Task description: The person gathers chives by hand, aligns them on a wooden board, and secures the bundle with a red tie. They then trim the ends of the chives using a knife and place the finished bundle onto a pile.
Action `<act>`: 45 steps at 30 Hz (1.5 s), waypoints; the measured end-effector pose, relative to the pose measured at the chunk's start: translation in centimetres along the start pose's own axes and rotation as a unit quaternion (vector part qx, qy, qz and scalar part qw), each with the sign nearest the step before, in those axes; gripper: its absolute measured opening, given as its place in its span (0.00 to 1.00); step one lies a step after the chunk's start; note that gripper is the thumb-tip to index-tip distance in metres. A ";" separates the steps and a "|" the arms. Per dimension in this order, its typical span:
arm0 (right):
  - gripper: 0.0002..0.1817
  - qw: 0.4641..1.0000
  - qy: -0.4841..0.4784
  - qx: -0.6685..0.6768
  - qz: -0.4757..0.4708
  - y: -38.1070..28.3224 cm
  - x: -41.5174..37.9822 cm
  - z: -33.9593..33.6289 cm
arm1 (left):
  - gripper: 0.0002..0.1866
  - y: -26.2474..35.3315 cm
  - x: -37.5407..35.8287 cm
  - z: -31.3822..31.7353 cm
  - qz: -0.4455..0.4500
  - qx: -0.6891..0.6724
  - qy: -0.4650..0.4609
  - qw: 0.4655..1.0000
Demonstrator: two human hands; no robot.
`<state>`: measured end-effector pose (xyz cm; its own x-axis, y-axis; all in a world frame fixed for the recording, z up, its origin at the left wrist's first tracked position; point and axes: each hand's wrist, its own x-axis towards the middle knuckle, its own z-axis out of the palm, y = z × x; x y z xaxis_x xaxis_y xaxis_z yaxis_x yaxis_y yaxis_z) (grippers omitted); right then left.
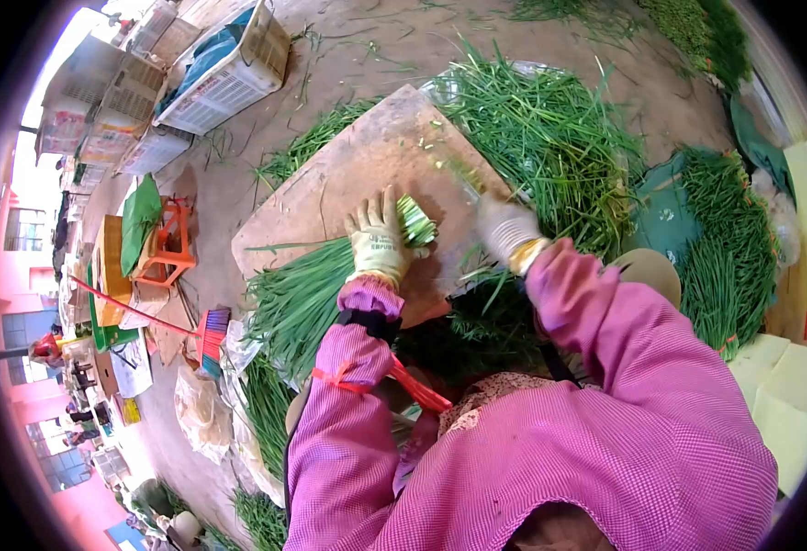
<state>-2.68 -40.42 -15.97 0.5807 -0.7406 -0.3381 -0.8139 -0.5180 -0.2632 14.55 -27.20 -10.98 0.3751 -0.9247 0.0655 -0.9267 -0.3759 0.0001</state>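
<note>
Here, green stalks [308, 286] under spread left grip [376, 241]; right grip [506, 230] blurred, can't tell.

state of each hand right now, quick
Left hand: open, palm down on green stalks.
Right hand: motion-blurred, so its grip cannot be told.

1. This looks like a shed or packing hall where leafy greens are handled in bulk.
2. In the middle, a broad board [330, 174] bears a bunch of long greens [304, 285] with cut ends; a loose heap of leaves [550, 129] lies just beyond, on the right.
3. Stacked bundles [717, 248] fill the right side.
4. Plastic crates [229, 87] stand at the far left, some piled up.
5. The bare, brownish floor [670, 115] is strewn with leaf scraps.
6. Leftward are an orange stool [172, 243] and a broom [212, 340]; pink walls [87, 505] with windows [25, 230] stand farther off.
</note>
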 end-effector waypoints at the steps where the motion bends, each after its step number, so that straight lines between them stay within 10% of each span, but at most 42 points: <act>1: 0.18 0.997 0.035 0.025 0.060 0.7 -1.7 -4.2 | 0.58 0.2 -1.0 -0.6 0.011 0.029 0.068 0.997; 7: 0.35 0.983 0.023 -0.183 -0.011 3.8 -1.7 -7.8 | 0.31 2.1 -8.8 0.0 -0.013 -0.238 -0.003 0.971; 9: 0.35 0.982 -0.047 -0.180 -0.004 -0.6 -1.3 -11.3 | 0.27 3.1 -9.8 1.1 -0.221 -0.549 -0.186 0.785; 10: 0.35 0.982 -0.047 -0.182 -0.022 -2.8 -0.8 -11.5 | 0.27 3.3 -10.2 1.7 -0.235 -0.547 -0.175 0.784; 12: 0.33 0.963 0.033 -0.207 -0.171 -7.4 0.3 -11.9 | 0.31 3.3 -10.6 2.6 -0.386 -0.808 -0.148 0.421; 16: 0.31 0.932 0.021 -0.089 -0.352 -15.0 3.7 -8.9 | 0.43 2.7 -10.3 3.3 -0.401 -0.869 0.019 0.290; 19: 0.32 0.908 -0.186 -0.117 -0.357 -18.0 3.9 -7.1 | 0.45 2.6 -9.6 0.2 -0.396 -0.889 0.043 0.227; 23: 0.30 0.911 -0.066 -0.118 -0.389 -15.1 -2.8 -5.5 | 0.42 1.8 -10.9 0.8 -0.323 -0.921 0.042 0.212; 24: 0.30 0.915 -0.016 -0.110 -0.388 -14.1 -5.6 -5.4 | 0.34 1.4 -12.4 -1.8 -0.278 -0.864 -0.035 0.418; 25: 0.31 0.917 0.032 -0.101 -0.384 -13.1 -8.4 -5.2 | 0.24 1.8 -13.4 1.1 -0.252 -0.935 0.040 0.247; 27: 0.34 0.930 0.050 -0.092 -0.353 -11.4 -13.2 -4.8 | 0.21 3.5 -16.5 1.1 -0.250 -0.726 0.064 0.638; 28: 0.36 0.936 0.046 -0.107 -0.332 -10.8 -15.5 -4.6 | 0.21 4.0 -17.4 1.3 -0.199 -0.625 0.114 0.746; 29: 0.38 0.942 0.044 -0.124 -0.309 -10.1 -17.4 -4.4 | 0.23 5.2 -17.0 -0.5 -0.344 -0.862 0.091 0.360; 33: 0.37 0.966 -0.116 -0.019 -0.232 -7.4 -20.8 -5.8 | 0.31 6.0 -19.4 2.0 -0.320 -0.814 0.132 0.467; 39: 0.16 0.938 0.054 0.248 -0.236 -5.1 -17.8 -8.6 | 0.40 6.8 -21.3 1.4 -0.348 -0.638 0.083 0.681; 45: 0.18 0.932 0.128 0.196 -0.277 -8.2 -11.9 -13.3 | 0.45 7.9 -21.3 -1.7 -0.327 -0.570 0.034 0.753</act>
<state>-3.18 -33.01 2.23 0.8448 -0.5103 0.1612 -0.2917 -0.6916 -0.6608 -0.76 -10.40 -10.72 0.7944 -0.5440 -0.2702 0.0227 -0.4179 0.9082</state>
